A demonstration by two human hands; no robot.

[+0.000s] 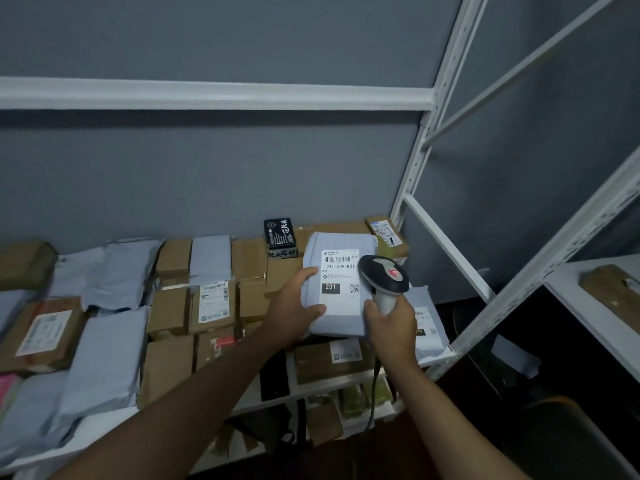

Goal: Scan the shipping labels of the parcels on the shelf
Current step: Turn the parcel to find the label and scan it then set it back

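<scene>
The grey parcel [337, 282] is lifted face-up above the right end of the shelf [104, 427], its white label [341, 278] turned to the camera. The large print reads 231-239-K01 and 231; the smaller lines below are too fine to make out. The parcel's lower left part is hidden behind the left hand [294, 308], and the scanner [382, 278] covers its right edge.

The left hand grips the parcel from 8 o'clock, thumb curled over the front by the label's left edge, fingers hidden behind. The right hand [391, 325] is wrapped round the scanner's handle at 5 o'clock of the parcel; the scanner head sits at 3 o'clock of the label, just overlapping it. Its cable [374, 393] drops from the handle's base.

The shelf holds brown boxes and grey bags packed side by side. A black box [281, 238] stands at 11 o'clock of the parcel, against the wall. Another grey bag [427, 323] lies at 4 o'clock, partly hidden by the right hand. The tier below is dim and its contents are hard to tell. At 3 o'clock, a second rack [588, 306] carries a brown box [613, 289], cut off by the frame edge.
</scene>
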